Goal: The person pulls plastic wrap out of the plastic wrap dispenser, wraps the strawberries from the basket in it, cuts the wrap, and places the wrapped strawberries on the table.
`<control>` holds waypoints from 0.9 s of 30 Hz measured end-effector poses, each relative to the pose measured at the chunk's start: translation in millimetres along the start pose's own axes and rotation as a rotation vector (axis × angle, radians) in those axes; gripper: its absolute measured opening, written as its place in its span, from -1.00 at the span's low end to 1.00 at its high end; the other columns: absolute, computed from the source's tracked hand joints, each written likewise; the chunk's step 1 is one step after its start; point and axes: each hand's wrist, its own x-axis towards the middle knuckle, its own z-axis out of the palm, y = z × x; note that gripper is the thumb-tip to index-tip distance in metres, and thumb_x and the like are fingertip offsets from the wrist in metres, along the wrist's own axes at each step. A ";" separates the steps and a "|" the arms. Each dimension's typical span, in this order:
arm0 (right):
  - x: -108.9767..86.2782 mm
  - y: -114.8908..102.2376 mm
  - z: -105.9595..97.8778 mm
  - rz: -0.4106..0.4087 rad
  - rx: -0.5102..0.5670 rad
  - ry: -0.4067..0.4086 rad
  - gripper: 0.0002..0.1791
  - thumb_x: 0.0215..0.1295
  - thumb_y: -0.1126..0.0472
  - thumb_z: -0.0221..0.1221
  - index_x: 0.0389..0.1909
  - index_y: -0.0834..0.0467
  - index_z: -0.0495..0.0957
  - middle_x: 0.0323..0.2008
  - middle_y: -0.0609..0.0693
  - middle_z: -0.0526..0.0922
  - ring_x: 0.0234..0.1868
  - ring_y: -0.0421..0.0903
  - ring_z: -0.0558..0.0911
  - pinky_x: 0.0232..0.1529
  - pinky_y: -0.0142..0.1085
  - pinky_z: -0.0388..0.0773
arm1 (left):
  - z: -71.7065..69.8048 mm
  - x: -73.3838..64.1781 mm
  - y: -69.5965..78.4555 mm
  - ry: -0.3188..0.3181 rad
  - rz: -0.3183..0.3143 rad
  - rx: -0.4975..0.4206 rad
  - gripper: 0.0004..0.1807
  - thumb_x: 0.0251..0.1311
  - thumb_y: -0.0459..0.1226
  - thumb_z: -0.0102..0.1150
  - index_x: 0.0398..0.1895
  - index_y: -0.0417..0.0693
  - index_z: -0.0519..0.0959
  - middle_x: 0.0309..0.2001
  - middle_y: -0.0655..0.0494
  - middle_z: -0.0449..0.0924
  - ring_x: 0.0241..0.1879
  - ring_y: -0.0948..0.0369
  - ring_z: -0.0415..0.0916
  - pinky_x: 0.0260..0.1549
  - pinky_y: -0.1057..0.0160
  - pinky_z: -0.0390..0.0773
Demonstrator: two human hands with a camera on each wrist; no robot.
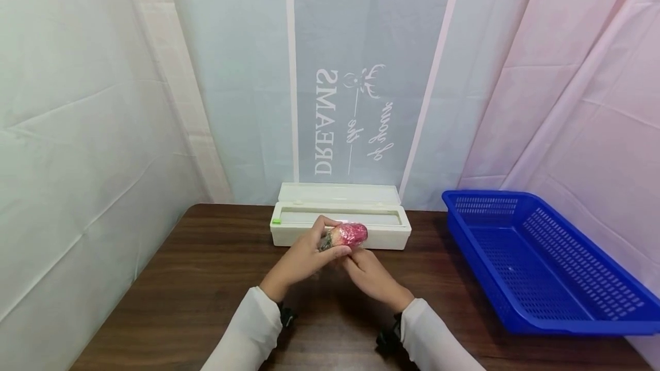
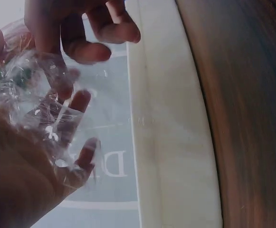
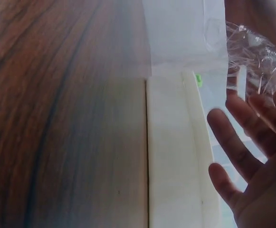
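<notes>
A red piece (image 1: 353, 235) with a pale and green end, wrapped in shiny clear film, is held above the table; its exact kind is unclear. My left hand (image 1: 303, 257) grips it between thumb and fingers. Crinkled loose film (image 2: 47, 118) spreads across the left palm and between the hands. From below and to the right, my right hand (image 1: 375, 278) meets the wrapped piece. Its thumb and forefinger seem to pinch the film, while its other fingers (image 3: 235, 152) are spread. Just behind the hands stands a long white box (image 1: 384, 238), its lid raised.
A blue perforated plastic basket (image 1: 582, 326) stands on the right of the dark wood table (image 1: 206, 285). The box has a small green tab (image 1: 276, 221) at its left end. Cloth curtains (image 1: 247, 73) hang behind and along both sides.
</notes>
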 end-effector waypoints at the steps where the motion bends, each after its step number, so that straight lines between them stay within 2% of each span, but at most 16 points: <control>1: 0.2 -0.5 0.1 0.011 0.021 -0.015 -0.79 0.45 0.14 -0.10 -0.18 -0.02 0.54 -0.31 -0.07 0.63 -0.31 -0.12 0.58 -0.29 -0.23 0.58 | -0.4 -0.1 -0.6 -0.009 -0.007 -0.013 -0.46 0.11 0.13 0.16 0.09 0.23 0.25 -0.10 0.15 0.56 -0.27 0.28 0.51 -0.34 0.20 0.56; 5: 0.4 -9.2 -0.5 -0.007 0.062 -0.078 -0.76 0.46 0.18 -0.11 -0.23 0.07 0.55 -0.36 0.00 0.66 -0.31 -0.05 0.60 -0.27 -0.22 0.60 | -1.0 -1.0 -4.0 -0.020 -0.003 -0.029 -0.46 0.09 0.11 0.20 0.06 0.23 0.24 -0.04 0.16 0.52 -0.20 0.28 0.49 -0.22 0.16 0.53; 11: -1.0 -28.9 -6.3 -0.044 0.133 -0.105 -0.67 0.47 0.26 -0.17 -0.31 0.22 0.57 -0.38 0.11 0.68 -0.33 0.02 0.61 -0.25 -0.08 0.61 | -1.8 -1.1 -4.9 -0.030 0.006 -0.045 -0.45 0.07 0.09 0.23 0.03 0.23 0.22 -0.01 0.18 0.48 -0.14 0.31 0.47 -0.11 0.11 0.51; 14: -0.1 -20.4 -4.4 -0.065 0.078 -0.142 -0.69 0.46 0.22 -0.12 -0.33 0.15 0.60 -0.38 0.04 0.70 -0.32 -0.06 0.62 -0.25 -0.18 0.60 | -2.3 -0.8 -4.4 -0.021 0.003 -0.048 -0.47 0.07 0.10 0.22 0.02 0.22 0.23 0.01 0.19 0.47 -0.12 0.31 0.46 -0.09 0.09 0.50; 18: 1.5 -7.5 -10.4 -0.115 -0.073 -0.201 -0.77 0.40 0.17 -0.04 -0.26 0.03 0.61 -0.37 -0.09 0.70 -0.32 -0.26 0.58 -0.28 -0.30 0.57 | -3.3 -0.4 -6.7 -0.001 0.002 -0.044 -0.48 0.09 0.09 0.22 0.01 0.19 0.25 -0.01 0.16 0.46 -0.14 0.29 0.46 -0.13 0.13 0.52; 20: 1.7 -4.8 -20.0 -0.109 -0.140 -0.172 -0.81 0.37 0.13 0.00 -0.19 -0.03 0.60 -0.36 -0.13 0.69 -0.34 -0.31 0.55 -0.29 -0.29 0.57 | -4.6 -0.6 -6.9 0.020 0.002 -0.052 -0.49 0.10 0.07 0.22 0.02 0.19 0.26 -0.04 0.14 0.47 -0.17 0.26 0.47 -0.19 0.14 0.54; 23: 1.7 -3.1 -37.9 -0.035 -0.163 -0.043 -0.80 0.34 0.08 0.06 -0.08 -0.09 0.55 -0.27 -0.15 0.66 -0.31 -0.31 0.54 -0.28 -0.24 0.58 | -6.6 -0.4 -6.9 0.059 -0.001 -0.062 -0.50 0.10 0.06 0.22 0.04 0.21 0.29 -0.07 0.11 0.51 -0.21 0.24 0.47 -0.25 0.14 0.56; 25: 1.8 -3.4 -48.3 0.000 -0.076 0.033 -0.73 0.33 0.07 0.09 0.03 -0.07 0.50 -0.14 -0.11 0.63 -0.19 -0.26 0.55 -0.20 -0.19 0.59 | -7.8 0.0 -6.0 0.075 -0.001 -0.065 -0.50 0.09 0.07 0.22 0.06 0.25 0.30 -0.07 0.12 0.51 -0.22 0.24 0.47 -0.25 0.14 0.56; 27: 2.4 -4.7 -55.2 -0.003 0.053 0.073 -0.66 0.33 0.11 0.09 0.12 0.01 0.44 -0.02 -0.01 0.59 -0.07 -0.18 0.55 -0.13 -0.16 0.60 | -8.0 0.6 -5.9 0.074 0.002 -0.060 -0.51 0.09 0.08 0.22 0.06 0.29 0.32 -0.09 0.14 0.53 -0.21 0.25 0.47 -0.25 0.15 0.56</control>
